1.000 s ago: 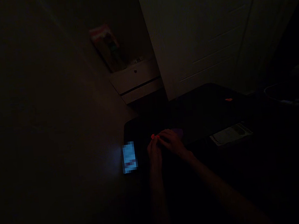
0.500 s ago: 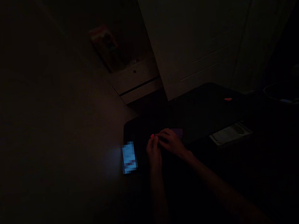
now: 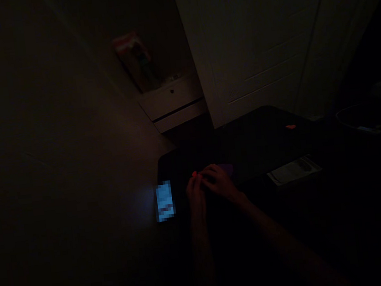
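In the dim head view, my left hand [image 3: 195, 189] is closed in a pinch around a small bright red-orange piece [image 3: 194, 174], too dark and small to tell its kind. My right hand [image 3: 218, 179] comes in from the right, its fingers bent and meeting the left fingertips at that piece. Whether the right fingers also grip it, I cannot make out. A flat purple thing [image 3: 227, 169] lies just beyond my right hand, partly hidden by it. Both hands are over a dark table [image 3: 251, 131].
A glowing, blurred-out screen [image 3: 164, 201] stands at the table's left edge by the wall. Another orange piece [image 3: 290, 127] lies at the far right. A pale rectangular packet [image 3: 294, 170] is at the near right edge. Behind are drawers [image 3: 177, 99] and a pale door [image 3: 254, 39].
Almost nothing differs. Both hands stay at the same spot with the red-orange piece, and the picture's brightness shifts slightly.
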`<state>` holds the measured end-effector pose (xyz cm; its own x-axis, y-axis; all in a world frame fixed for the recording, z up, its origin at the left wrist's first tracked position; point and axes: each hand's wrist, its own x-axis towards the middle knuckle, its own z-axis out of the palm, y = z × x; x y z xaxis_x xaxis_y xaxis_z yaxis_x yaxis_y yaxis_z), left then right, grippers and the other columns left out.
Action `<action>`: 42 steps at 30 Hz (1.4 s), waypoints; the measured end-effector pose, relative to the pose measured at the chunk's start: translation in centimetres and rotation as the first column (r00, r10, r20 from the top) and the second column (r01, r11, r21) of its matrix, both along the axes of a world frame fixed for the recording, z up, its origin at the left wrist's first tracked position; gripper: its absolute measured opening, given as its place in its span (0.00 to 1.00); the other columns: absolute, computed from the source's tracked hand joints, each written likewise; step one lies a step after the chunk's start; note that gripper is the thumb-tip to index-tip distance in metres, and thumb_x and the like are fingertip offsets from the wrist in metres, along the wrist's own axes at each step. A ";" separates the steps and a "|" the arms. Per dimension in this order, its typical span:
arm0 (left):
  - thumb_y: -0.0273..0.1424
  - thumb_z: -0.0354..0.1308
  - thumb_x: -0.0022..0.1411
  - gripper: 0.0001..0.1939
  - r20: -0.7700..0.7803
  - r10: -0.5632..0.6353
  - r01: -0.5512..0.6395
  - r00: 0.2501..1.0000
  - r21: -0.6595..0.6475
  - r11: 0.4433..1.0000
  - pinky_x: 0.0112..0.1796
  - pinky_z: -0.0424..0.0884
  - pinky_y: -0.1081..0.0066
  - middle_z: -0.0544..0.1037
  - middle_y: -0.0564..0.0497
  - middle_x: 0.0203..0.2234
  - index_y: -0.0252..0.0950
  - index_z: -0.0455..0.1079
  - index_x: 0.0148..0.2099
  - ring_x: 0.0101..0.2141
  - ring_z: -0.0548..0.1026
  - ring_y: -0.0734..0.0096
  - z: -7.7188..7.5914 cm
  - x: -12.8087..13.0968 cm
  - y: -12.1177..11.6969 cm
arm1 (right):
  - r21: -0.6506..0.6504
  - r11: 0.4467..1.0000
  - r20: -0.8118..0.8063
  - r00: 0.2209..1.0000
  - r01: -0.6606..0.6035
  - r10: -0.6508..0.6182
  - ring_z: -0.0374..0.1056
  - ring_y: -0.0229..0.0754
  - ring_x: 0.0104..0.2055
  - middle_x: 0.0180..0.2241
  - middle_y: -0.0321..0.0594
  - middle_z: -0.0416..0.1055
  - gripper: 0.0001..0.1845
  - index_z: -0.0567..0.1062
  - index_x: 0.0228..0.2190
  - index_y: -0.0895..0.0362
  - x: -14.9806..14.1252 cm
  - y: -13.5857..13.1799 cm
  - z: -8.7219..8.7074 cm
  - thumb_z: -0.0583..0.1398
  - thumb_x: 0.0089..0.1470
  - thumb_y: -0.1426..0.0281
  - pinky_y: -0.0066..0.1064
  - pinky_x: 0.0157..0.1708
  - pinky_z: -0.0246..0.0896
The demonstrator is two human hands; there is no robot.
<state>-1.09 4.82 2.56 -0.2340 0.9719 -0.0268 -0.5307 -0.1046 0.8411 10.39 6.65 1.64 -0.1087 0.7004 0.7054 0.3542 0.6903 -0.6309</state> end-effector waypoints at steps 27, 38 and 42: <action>0.30 0.71 0.52 0.13 0.066 -0.010 0.012 0.998 -0.036 0.999 0.41 0.73 0.73 0.80 0.48 0.34 0.31 0.77 0.40 0.37 0.78 0.71 -0.5 0.0 0.4 | 0.027 0.999 -0.019 0.999 -0.033 0.033 0.69 0.47 0.46 0.42 0.44 0.74 0.09 0.80 0.44 0.52 -0.1 0.5 -0.5 0.64 0.60 0.70 0.42 0.46 0.67; 0.30 0.69 0.56 0.17 0.063 -0.017 0.023 0.998 -0.090 0.996 0.42 0.74 0.70 0.81 0.46 0.39 0.33 0.76 0.48 0.41 0.79 0.67 -0.5 0.2 0.2 | 0.049 0.999 -0.004 1.000 0.008 -0.007 0.70 0.48 0.42 0.39 0.44 0.76 0.10 0.82 0.41 0.53 0.1 0.4 -0.4 0.59 0.65 0.66 0.44 0.45 0.67; 0.28 0.68 0.56 0.12 0.085 0.003 0.003 0.996 -0.074 0.997 0.41 0.74 0.73 0.81 0.47 0.37 0.32 0.77 0.43 0.39 0.79 0.70 -0.5 0.2 0.2 | 0.031 1.000 -0.024 1.000 0.001 0.000 0.70 0.47 0.44 0.41 0.44 0.75 0.09 0.81 0.42 0.52 0.0 0.3 -0.3 0.60 0.64 0.66 0.43 0.46 0.68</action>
